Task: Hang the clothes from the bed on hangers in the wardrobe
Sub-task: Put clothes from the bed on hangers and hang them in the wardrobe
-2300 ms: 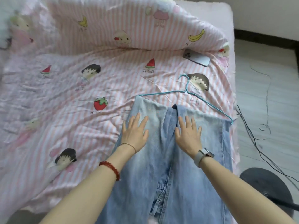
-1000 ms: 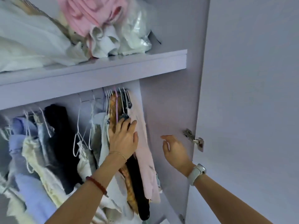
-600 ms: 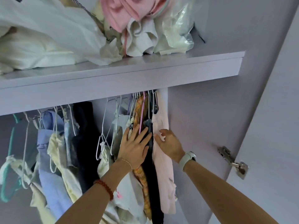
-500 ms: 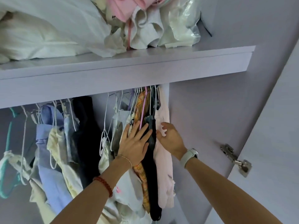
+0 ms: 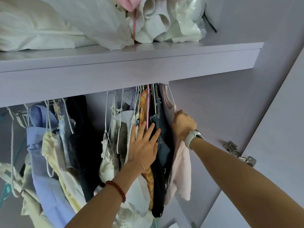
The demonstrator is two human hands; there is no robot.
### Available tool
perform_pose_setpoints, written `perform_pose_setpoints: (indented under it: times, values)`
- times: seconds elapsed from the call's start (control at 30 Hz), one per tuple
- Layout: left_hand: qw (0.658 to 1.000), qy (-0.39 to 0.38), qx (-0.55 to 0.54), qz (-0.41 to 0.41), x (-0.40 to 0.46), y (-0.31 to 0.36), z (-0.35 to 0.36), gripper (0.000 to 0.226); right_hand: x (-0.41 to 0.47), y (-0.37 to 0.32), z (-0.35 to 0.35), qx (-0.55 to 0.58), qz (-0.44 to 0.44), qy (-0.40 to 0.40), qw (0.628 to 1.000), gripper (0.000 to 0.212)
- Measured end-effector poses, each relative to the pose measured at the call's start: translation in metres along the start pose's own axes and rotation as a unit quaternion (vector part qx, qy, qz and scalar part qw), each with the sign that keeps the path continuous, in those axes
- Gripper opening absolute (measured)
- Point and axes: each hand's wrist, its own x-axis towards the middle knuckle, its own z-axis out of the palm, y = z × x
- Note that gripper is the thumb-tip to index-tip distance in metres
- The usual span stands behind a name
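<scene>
She's at the wardrobe, working at the far right end of the rail, under the right end of the shelf (image 5: pixel 148 63). Her left hand (image 5: pixel 144 143) is spread flat, fingers straight, pressing the plaid top (image 5: pixel 144 106) and the dark clothes (image 5: pixel 158 178) leftward. Her right hand (image 5: pixel 184 124) is curled round the shoulder of the pale pink top (image 5: pixel 181 162), on its white hanger (image 5: pixel 170 96), drawing it toward the side wall. So the step in hand looks like parting the clothes to open a gap on the rail. No garment from the bed is in either hand; the bed itself is out of sight. The rail is hidden behind the shelf front, so I can't quite tell how much room she has made. Next, I'd judge, she needs that gap held wide enough for another hook
</scene>
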Motion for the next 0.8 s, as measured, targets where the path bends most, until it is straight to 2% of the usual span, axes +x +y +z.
perform_pose_setpoints:
  times: [0.23, 0.33, 0.43, 0.57, 0.63, 0.7, 0.77, 0.8]
  values:
    - [1.0, 0.004, -0.011, 0.004, -0.002, -0.004, 0.002, 0.05, 0.002, 0.011, -0.025, 0.06, 0.026, 0.102, 0.993, 0.025]
    - [0.999, 0.031, -0.02, 0.011, 0.0, -0.002, 0.003, 0.047, -0.01, 0.021, -0.027, 0.108, 0.007, 0.162, 0.981, 0.029]
    - [0.998, 0.029, -0.047, -0.008, 0.001, 0.003, 0.0, 0.056, -0.03, 0.039, -0.021, 0.141, -0.016, 0.211, 0.967, 0.026]
    - [0.993, 0.04, -0.113, -0.007, 0.004, 0.022, -0.011, 0.047, -0.071, 0.067, -0.015, 0.14, -0.057, 0.227, 0.962, 0.033]
    - [0.971, 0.053, -0.229, 0.03, 0.005, 0.039, -0.019, 0.047, -0.096, 0.083, -0.017, 0.14, -0.068, 0.223, 0.962, 0.033]
    - [0.929, 0.049, -0.366, 0.036, 0.007, 0.06, -0.026, 0.045, -0.12, 0.101, -0.025, 0.145, -0.066, 0.222, 0.962, 0.027]
    - [0.894, 0.011, -0.447, 0.025, 0.014, 0.08, -0.024, 0.057, -0.145, 0.117, -0.037, 0.14, -0.056, 0.219, 0.964, 0.029]
    - [0.888, 0.0, -0.46, 0.021, 0.018, 0.09, -0.02, 0.062, -0.158, 0.125, -0.043, 0.137, -0.048, 0.214, 0.966, 0.031]
